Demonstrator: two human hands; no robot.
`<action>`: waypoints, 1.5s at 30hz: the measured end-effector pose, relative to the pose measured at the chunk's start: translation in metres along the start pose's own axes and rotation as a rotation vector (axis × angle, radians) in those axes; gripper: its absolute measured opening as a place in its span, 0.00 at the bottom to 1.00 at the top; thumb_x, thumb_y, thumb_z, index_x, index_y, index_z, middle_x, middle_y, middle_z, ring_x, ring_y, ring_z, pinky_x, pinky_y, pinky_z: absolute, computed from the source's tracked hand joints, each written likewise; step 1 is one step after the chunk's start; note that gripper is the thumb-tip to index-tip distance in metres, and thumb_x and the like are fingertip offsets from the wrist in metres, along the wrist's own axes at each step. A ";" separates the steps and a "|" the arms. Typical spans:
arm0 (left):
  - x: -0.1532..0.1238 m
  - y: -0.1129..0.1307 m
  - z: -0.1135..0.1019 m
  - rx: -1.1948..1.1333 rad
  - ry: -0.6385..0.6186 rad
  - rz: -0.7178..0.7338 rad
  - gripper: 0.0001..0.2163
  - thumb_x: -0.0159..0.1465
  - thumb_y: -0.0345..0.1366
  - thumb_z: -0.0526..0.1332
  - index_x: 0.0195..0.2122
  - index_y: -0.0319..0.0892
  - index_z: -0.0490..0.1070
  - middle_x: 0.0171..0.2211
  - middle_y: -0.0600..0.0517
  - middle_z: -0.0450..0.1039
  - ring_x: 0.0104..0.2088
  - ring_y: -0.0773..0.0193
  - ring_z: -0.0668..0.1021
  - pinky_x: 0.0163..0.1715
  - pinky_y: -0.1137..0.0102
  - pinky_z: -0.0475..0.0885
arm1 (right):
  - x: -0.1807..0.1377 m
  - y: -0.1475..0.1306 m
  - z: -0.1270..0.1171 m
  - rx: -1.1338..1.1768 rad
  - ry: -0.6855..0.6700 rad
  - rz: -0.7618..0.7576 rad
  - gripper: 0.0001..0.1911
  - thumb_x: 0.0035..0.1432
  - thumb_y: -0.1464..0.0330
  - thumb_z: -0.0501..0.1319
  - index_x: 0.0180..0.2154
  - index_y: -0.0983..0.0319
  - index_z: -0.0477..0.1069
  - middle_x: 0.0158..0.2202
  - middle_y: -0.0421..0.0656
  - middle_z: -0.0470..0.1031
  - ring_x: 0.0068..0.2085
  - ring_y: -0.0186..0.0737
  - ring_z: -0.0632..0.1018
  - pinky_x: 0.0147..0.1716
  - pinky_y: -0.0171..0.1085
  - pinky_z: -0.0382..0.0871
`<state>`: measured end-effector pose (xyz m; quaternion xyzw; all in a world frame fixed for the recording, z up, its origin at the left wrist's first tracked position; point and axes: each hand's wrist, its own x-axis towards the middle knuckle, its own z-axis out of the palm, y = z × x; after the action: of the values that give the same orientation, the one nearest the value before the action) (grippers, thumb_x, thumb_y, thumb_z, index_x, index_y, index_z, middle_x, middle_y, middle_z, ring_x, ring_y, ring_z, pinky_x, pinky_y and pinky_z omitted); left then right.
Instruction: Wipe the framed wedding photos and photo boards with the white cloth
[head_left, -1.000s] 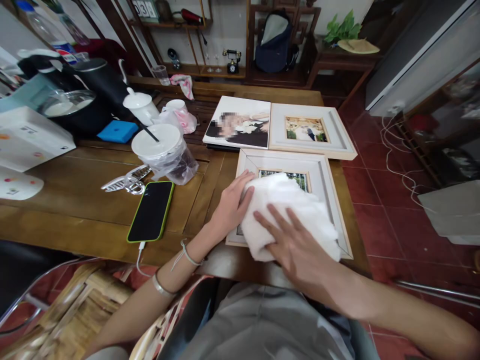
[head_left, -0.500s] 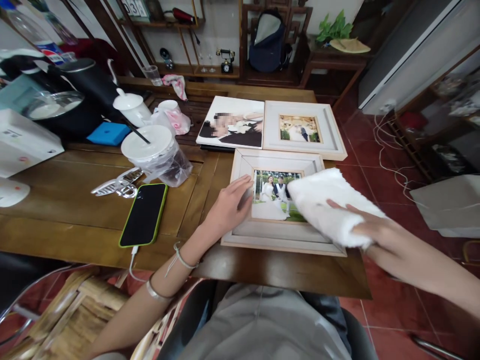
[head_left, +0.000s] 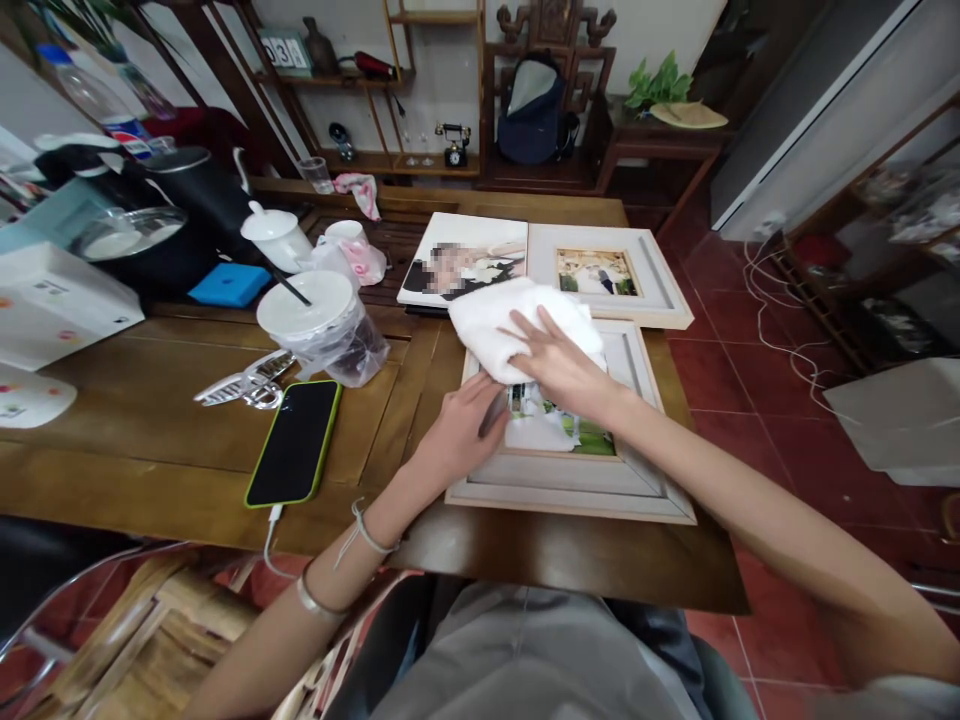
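Note:
A white-framed wedding photo (head_left: 577, 480) lies flat at the near right of the wooden table (head_left: 150, 430). My left hand (head_left: 457, 430) rests on the frame's left side, fingers stretched out flat against it. My right hand (head_left: 562, 365) presses a folded white cloth (head_left: 510, 320) onto the frame's upper left part, fingers spread over the cloth. The cloth covers the top of the picture.
Behind lie a second white frame (head_left: 645, 290) and a frameless photo print (head_left: 465, 265). To the left are a green-cased phone (head_left: 295, 442) on a cable, a metal hair clip (head_left: 244, 380), a lidded cup (head_left: 315, 315) in a plastic bag, a teapot (head_left: 276, 235) and boxes. Red tiled floor lies right.
My right hand has swept the cloth from the frame's lower right edge up to its upper left. The left hand has stayed on the frame's left side.

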<state>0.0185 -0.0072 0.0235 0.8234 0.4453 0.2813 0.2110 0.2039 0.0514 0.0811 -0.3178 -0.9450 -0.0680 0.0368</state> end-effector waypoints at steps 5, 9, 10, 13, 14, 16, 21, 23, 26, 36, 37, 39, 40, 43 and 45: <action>-0.001 -0.001 0.002 -0.006 0.008 -0.002 0.20 0.64 0.30 0.56 0.58 0.40 0.63 0.61 0.41 0.64 0.64 0.51 0.64 0.60 0.52 0.63 | -0.020 0.002 0.001 -0.005 -0.046 0.044 0.30 0.43 0.89 0.49 0.45 0.65 0.74 0.59 0.51 0.68 0.66 0.52 0.58 0.63 0.61 0.50; -0.003 -0.002 0.004 -0.008 0.027 -0.016 0.20 0.64 0.31 0.55 0.58 0.41 0.62 0.61 0.41 0.64 0.64 0.53 0.64 0.61 0.51 0.62 | -0.065 0.021 -0.013 0.003 -0.099 0.163 0.31 0.39 0.90 0.47 0.40 0.64 0.76 0.55 0.52 0.72 0.64 0.54 0.62 0.61 0.63 0.54; -0.004 -0.002 0.004 -0.009 0.028 -0.018 0.20 0.64 0.31 0.55 0.58 0.42 0.63 0.61 0.41 0.64 0.64 0.53 0.64 0.61 0.50 0.62 | -0.077 0.027 -0.016 0.008 -0.107 0.196 0.31 0.39 0.90 0.47 0.39 0.64 0.76 0.54 0.53 0.73 0.63 0.55 0.63 0.61 0.64 0.54; -0.003 -0.001 0.004 -0.005 0.027 -0.015 0.20 0.65 0.31 0.55 0.58 0.41 0.63 0.62 0.41 0.63 0.64 0.53 0.64 0.61 0.51 0.62 | -0.104 0.041 -0.018 0.019 -0.123 0.284 0.30 0.38 0.89 0.47 0.38 0.64 0.77 0.52 0.52 0.74 0.62 0.55 0.66 0.61 0.64 0.53; -0.003 -0.001 0.004 0.000 0.025 -0.014 0.20 0.65 0.31 0.55 0.58 0.41 0.62 0.62 0.41 0.63 0.64 0.53 0.64 0.61 0.51 0.62 | -0.110 0.042 -0.018 0.016 -0.122 0.296 0.30 0.38 0.89 0.47 0.37 0.63 0.77 0.53 0.52 0.74 0.62 0.55 0.65 0.62 0.63 0.53; -0.003 -0.001 0.003 0.004 0.024 -0.013 0.20 0.65 0.31 0.55 0.59 0.40 0.62 0.62 0.41 0.63 0.64 0.53 0.64 0.61 0.51 0.62 | -0.116 0.036 -0.016 0.003 -0.109 0.290 0.29 0.39 0.89 0.47 0.36 0.63 0.77 0.56 0.51 0.72 0.63 0.55 0.63 0.62 0.63 0.52; -0.003 -0.001 0.003 -0.024 0.055 0.013 0.17 0.68 0.31 0.51 0.58 0.41 0.63 0.60 0.42 0.66 0.63 0.55 0.65 0.61 0.52 0.62 | -0.125 -0.013 -0.017 0.040 -0.108 0.282 0.23 0.42 0.87 0.51 0.34 0.64 0.77 0.61 0.51 0.66 0.65 0.58 0.58 0.62 0.59 0.57; -0.003 -0.001 0.003 -0.026 0.062 0.016 0.17 0.69 0.30 0.49 0.57 0.41 0.64 0.60 0.42 0.66 0.63 0.56 0.65 0.61 0.53 0.62 | -0.133 -0.038 -0.021 0.069 -0.133 0.262 0.22 0.41 0.84 0.52 0.36 0.65 0.77 0.61 0.55 0.65 0.64 0.59 0.60 0.61 0.58 0.61; -0.003 -0.003 0.005 -0.016 0.065 0.018 0.17 0.68 0.29 0.48 0.58 0.41 0.64 0.60 0.42 0.66 0.63 0.56 0.65 0.61 0.52 0.63 | -0.150 -0.070 -0.031 0.131 -0.154 0.246 0.22 0.39 0.79 0.54 0.36 0.59 0.77 0.60 0.51 0.66 0.62 0.58 0.63 0.58 0.55 0.67; -0.005 -0.007 0.006 -0.006 0.055 0.038 0.20 0.66 0.25 0.48 0.58 0.40 0.63 0.60 0.41 0.65 0.64 0.55 0.64 0.61 0.52 0.62 | -0.138 -0.030 -0.034 0.203 -0.084 0.469 0.19 0.44 0.81 0.53 0.35 0.57 0.74 0.59 0.48 0.69 0.48 0.55 0.78 0.41 0.48 0.78; -0.005 -0.007 0.006 -0.006 0.054 0.038 0.20 0.66 0.25 0.48 0.59 0.40 0.63 0.60 0.41 0.65 0.64 0.55 0.64 0.61 0.52 0.63 | -0.131 -0.017 -0.026 0.154 -0.053 0.529 0.18 0.46 0.81 0.53 0.36 0.60 0.74 0.62 0.51 0.63 0.51 0.57 0.77 0.44 0.52 0.76; -0.004 -0.007 0.005 -0.006 0.049 0.035 0.20 0.67 0.25 0.48 0.58 0.41 0.63 0.60 0.42 0.66 0.64 0.55 0.64 0.61 0.52 0.63 | -0.115 0.008 -0.009 0.051 0.075 0.491 0.17 0.46 0.82 0.53 0.36 0.64 0.74 0.65 0.52 0.58 0.61 0.63 0.65 0.51 0.59 0.71; -0.004 -0.007 0.005 -0.005 0.045 0.033 0.19 0.67 0.25 0.48 0.58 0.41 0.63 0.60 0.42 0.66 0.64 0.55 0.64 0.61 0.52 0.63 | -0.107 0.017 -0.001 0.041 0.087 0.480 0.16 0.47 0.81 0.53 0.36 0.64 0.74 0.66 0.50 0.56 0.64 0.63 0.58 0.56 0.61 0.65; -0.003 -0.007 0.005 0.000 0.037 0.027 0.19 0.67 0.26 0.48 0.58 0.41 0.64 0.59 0.42 0.67 0.63 0.55 0.65 0.60 0.52 0.63 | -0.089 0.033 0.011 0.006 0.119 0.426 0.12 0.50 0.78 0.57 0.37 0.64 0.75 0.68 0.46 0.52 0.68 0.63 0.45 0.62 0.66 0.50; -0.003 -0.007 0.004 0.001 0.037 0.020 0.19 0.67 0.26 0.47 0.58 0.39 0.64 0.59 0.41 0.67 0.63 0.55 0.65 0.60 0.53 0.63 | -0.083 0.033 0.012 -0.018 0.097 0.389 0.12 0.51 0.77 0.57 0.38 0.65 0.76 0.67 0.48 0.55 0.68 0.62 0.46 0.63 0.66 0.48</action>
<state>0.0161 -0.0067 0.0153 0.8227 0.4410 0.2982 0.1994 0.2894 0.0295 0.0635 -0.4909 -0.8624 -0.0831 0.0919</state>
